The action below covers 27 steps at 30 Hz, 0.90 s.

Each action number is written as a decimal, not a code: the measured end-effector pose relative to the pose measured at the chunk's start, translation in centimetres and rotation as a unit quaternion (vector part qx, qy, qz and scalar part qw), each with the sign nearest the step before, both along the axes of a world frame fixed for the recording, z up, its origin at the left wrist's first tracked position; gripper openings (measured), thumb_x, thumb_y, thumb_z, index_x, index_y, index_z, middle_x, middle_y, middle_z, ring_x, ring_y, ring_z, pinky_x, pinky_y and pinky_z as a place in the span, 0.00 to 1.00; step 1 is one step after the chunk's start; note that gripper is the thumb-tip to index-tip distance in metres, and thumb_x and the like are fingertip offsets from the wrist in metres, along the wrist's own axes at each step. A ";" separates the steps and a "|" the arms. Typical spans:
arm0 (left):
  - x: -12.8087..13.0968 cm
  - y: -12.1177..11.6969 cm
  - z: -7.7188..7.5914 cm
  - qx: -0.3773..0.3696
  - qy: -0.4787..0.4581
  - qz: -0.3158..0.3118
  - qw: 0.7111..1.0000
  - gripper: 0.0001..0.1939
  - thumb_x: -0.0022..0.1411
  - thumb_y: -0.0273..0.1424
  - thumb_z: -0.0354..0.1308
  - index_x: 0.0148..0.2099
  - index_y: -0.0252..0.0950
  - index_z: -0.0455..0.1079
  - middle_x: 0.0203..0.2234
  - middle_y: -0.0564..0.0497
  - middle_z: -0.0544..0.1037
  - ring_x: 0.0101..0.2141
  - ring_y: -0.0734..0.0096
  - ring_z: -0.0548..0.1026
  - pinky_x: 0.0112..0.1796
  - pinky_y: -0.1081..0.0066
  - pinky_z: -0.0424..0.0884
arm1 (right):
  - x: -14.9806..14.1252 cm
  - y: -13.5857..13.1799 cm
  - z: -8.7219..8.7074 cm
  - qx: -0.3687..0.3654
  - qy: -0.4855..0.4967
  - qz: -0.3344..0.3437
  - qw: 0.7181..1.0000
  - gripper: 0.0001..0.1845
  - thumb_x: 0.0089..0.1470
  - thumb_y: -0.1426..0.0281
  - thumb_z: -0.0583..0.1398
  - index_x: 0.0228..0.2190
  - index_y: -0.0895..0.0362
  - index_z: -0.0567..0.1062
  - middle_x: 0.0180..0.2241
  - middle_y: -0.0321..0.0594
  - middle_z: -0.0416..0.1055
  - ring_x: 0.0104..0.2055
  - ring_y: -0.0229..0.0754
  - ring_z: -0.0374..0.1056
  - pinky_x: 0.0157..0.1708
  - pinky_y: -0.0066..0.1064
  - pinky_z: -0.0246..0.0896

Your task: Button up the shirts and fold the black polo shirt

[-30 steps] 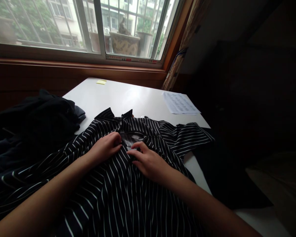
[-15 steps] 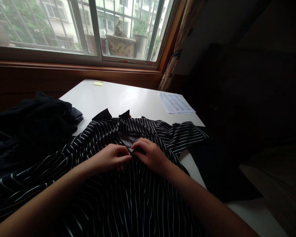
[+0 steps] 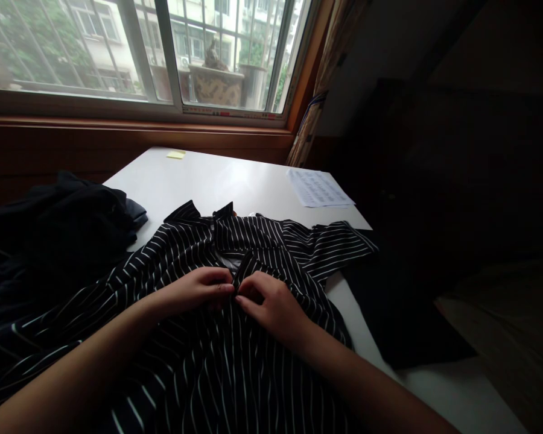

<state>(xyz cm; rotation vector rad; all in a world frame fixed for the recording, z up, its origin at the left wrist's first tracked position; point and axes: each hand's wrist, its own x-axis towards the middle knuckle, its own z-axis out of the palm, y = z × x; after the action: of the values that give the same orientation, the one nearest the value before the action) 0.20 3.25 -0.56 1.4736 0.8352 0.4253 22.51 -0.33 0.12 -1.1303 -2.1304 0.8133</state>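
A black shirt with white stripes (image 3: 253,235) lies spread over the table, its collar pointing away from me and one short sleeve out to the right. My left hand (image 3: 203,288) pinches the front edge of the shirt near the middle of the chest. Close against it, my right hand (image 3: 266,301) pinches the other side of the front opening, thumb and forefinger together. Above the fingers a fold of the front stands up beside a gap with paler cloth inside. Any button between the fingertips is too small to make out.
Dark clothes (image 3: 58,235) are heaped at the left. Printed sheets (image 3: 319,188) and a yellow sticky note (image 3: 176,155) lie on the white table (image 3: 217,178). Dark cloth (image 3: 402,313) hangs over the right edge. Behind stands a barred window (image 3: 226,60) with a curtain (image 3: 314,114).
Both hands have shifted slightly down and left along the front opening. A striped fold now stands up above the right fingers, and the gap in the front looks narrower.
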 end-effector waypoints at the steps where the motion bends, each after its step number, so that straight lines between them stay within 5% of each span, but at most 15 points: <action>1: 0.0 0.0 0.0 0.005 0.002 -0.006 1.000 0.16 0.65 0.43 0.58 0.36 0.34 0.69 0.23 0.55 0.70 0.25 0.75 0.68 0.27 0.74 0.63 | 0.1 0.1 -0.4 -0.013 0.012 -0.005 1.000 0.03 0.56 0.71 0.63 0.34 0.55 0.74 0.33 0.35 0.71 0.35 0.38 0.69 0.37 0.30 0.65; 9: 0.2 0.0 0.0 0.003 0.024 -0.014 1.000 0.14 0.64 0.41 0.59 0.38 0.34 0.70 0.27 0.54 0.73 0.29 0.72 0.71 0.31 0.74 0.66 | 0.4 0.1 -1.7 -0.071 0.096 -0.012 0.993 0.07 0.54 0.68 0.66 0.35 0.55 0.75 0.32 0.34 0.73 0.35 0.37 0.71 0.36 0.28 0.66; 20: 1.0 -0.2 -0.3 0.055 0.046 0.002 0.997 0.09 0.63 0.35 0.59 0.35 0.34 0.69 0.25 0.56 0.71 0.27 0.74 0.71 0.28 0.76 0.66 | 0.4 -0.4 -2.2 -0.057 0.078 -0.030 0.995 0.03 0.55 0.73 0.64 0.32 0.55 0.74 0.30 0.33 0.72 0.33 0.37 0.69 0.35 0.29 0.63; 27: 0.9 0.0 -0.5 0.019 0.038 0.000 0.999 0.09 0.63 0.36 0.59 0.36 0.34 0.69 0.26 0.55 0.72 0.26 0.73 0.73 0.28 0.75 0.69 | 0.5 -0.1 -2.1 -0.077 0.089 -0.024 0.993 0.04 0.55 0.75 0.62 0.30 0.54 0.74 0.31 0.33 0.74 0.35 0.37 0.71 0.38 0.29 0.63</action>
<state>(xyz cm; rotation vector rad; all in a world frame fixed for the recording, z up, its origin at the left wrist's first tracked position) 1.13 3.24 -1.06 1.5322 0.8919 0.3883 23.00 -0.39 -2.01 -1.1364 -1.9146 1.0322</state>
